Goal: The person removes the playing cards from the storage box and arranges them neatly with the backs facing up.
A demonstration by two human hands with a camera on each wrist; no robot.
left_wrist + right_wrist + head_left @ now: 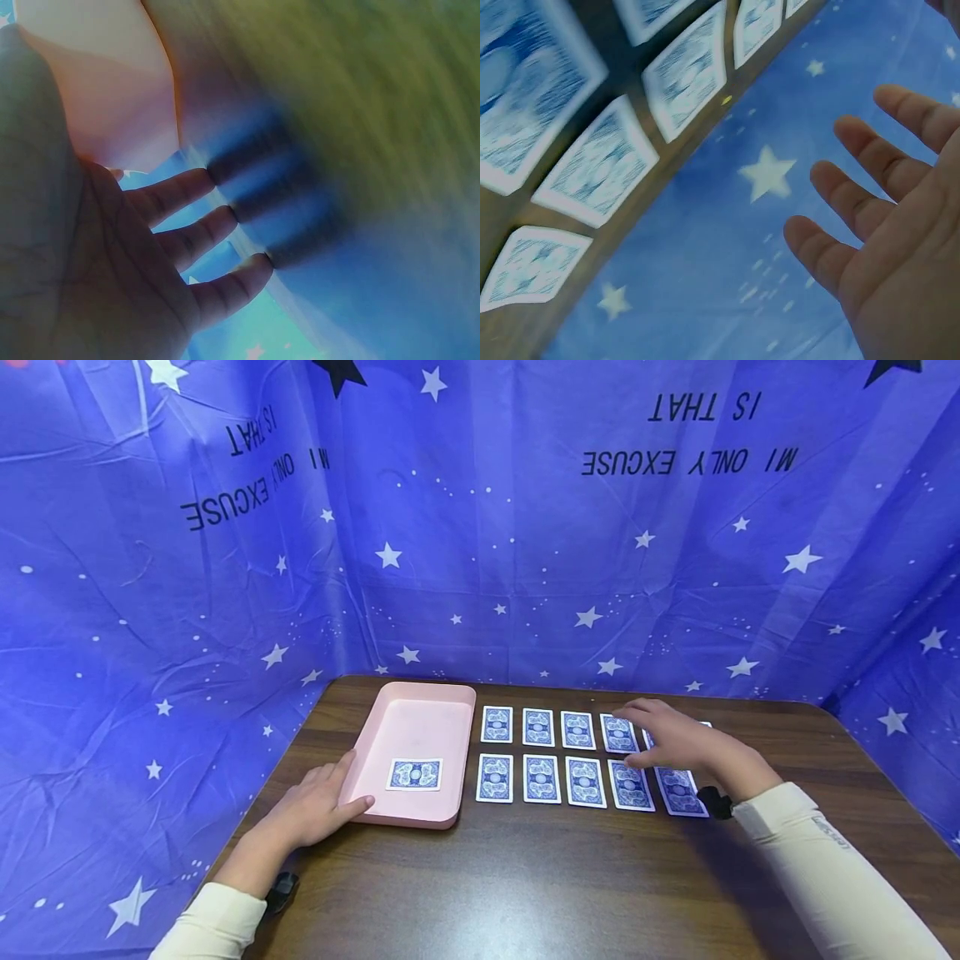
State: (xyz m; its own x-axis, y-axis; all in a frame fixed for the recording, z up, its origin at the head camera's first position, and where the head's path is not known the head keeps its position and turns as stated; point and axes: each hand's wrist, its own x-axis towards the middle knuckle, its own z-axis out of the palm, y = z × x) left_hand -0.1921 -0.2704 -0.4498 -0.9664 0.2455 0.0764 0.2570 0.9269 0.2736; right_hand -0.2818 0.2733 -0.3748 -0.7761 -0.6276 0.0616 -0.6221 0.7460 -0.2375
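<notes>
Along its left edge, a pink tray (405,692) is touched by my left hand (318,797), whose fingers lie outside the rim while the thumb reaches over the near corner. One playing card (415,774) lies back up inside the tray. My right hand (675,739) hovers over the right end of two rows of blue-backed cards (539,778), fingers spread and holding nothing. It partly covers the cards at that end. In the right wrist view, the fingers (829,259) are apart from the cards (596,161). The left wrist view shows fingertips (251,270) resting on the tabletop.
The dark wooden table (480,877) carries the tray at its left and the cards to the right of it. A blue star-patterned curtain (510,568) hangs behind the table's far edge and along both sides.
</notes>
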